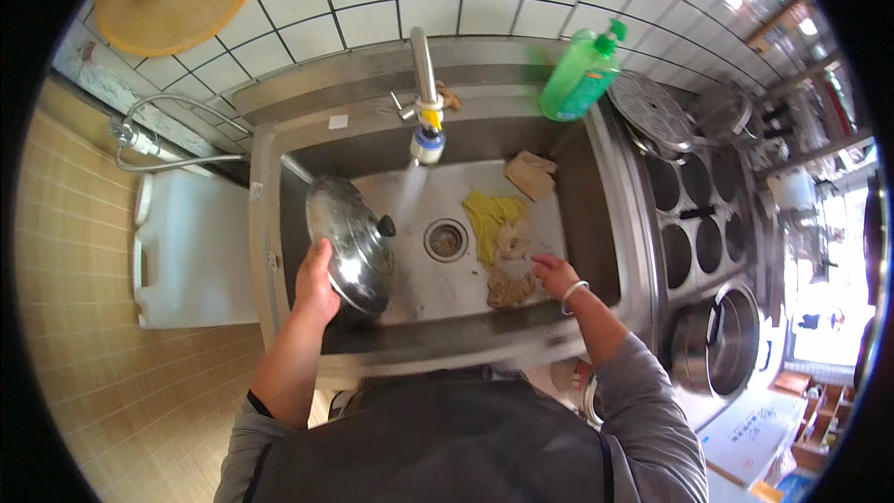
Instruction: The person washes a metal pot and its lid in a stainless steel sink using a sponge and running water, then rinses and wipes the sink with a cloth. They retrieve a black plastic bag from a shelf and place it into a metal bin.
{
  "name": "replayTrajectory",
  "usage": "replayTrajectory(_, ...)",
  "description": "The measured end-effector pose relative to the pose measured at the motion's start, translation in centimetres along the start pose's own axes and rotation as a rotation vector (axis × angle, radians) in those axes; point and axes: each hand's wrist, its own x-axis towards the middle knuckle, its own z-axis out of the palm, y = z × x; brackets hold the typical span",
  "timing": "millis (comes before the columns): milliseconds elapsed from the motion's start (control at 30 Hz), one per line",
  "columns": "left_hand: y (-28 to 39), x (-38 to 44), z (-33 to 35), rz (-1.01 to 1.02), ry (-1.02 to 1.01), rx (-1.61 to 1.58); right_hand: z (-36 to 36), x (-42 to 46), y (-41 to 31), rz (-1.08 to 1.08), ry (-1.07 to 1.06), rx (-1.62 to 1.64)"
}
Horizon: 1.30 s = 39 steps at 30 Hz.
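Observation:
My left hand (318,285) grips the rim of a domed metal pot lid (350,244) with a black knob, tilted over the left part of a steel sink (412,293). Water runs from the faucet (424,77) just right of the lid. On the right, my right hand (555,275) hovers near a wet beige cloth (510,286), fingers slightly bent with nothing seen between them. A yellow-green cloth (492,216) lies beside it on the sink floor. Behind these is a folded tan cloth or sponge (531,175). The drain (445,240) is uncovered.
A green pump bottle (581,73) stands at the sink's back right corner. Right of the sink are a metal rack with round holes (698,209) and a large steel pot (719,339). A white plastic container (199,251) sits left of the sink.

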Motion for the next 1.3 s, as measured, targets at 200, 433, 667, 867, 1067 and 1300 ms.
replayTrajectory(200, -2.8, 5.9, 1.6, -0.127, 0.092, 0.252, 4.8, 12.6, 1.1, 0.013, 0.198, -0.749)
replayTrajectory(433, -5.1, 7.4, 2.0, -0.193, 0.044, 0.346, 6.2, 15.8, 3.6, 0.357, 0.027, -0.695)
replayTrajectory(667, -5.6, 7.4, 2.4, -0.34, -0.058, 0.361, 6.0, 9.3, -7.5, -0.394, -0.228, 0.066)
replayTrajectory(867, -5.0, 6.8, 3.9, -0.418, -0.11, 0.679, 14.7, 3.9, -17.8, -0.794, 0.034, 0.112)
replayTrajectory(1067, -4.0, 3.8, 4.3, -0.44, -0.371, 0.89, 13.9, 8.7, -20.9, -0.176, 0.24, 0.527)
replayTrajectory(1300, -2.8, 4.5, 4.8, -0.42, -0.334, 0.988, 15.6, 4.0, -20.2, -0.732, 0.438, -0.06)
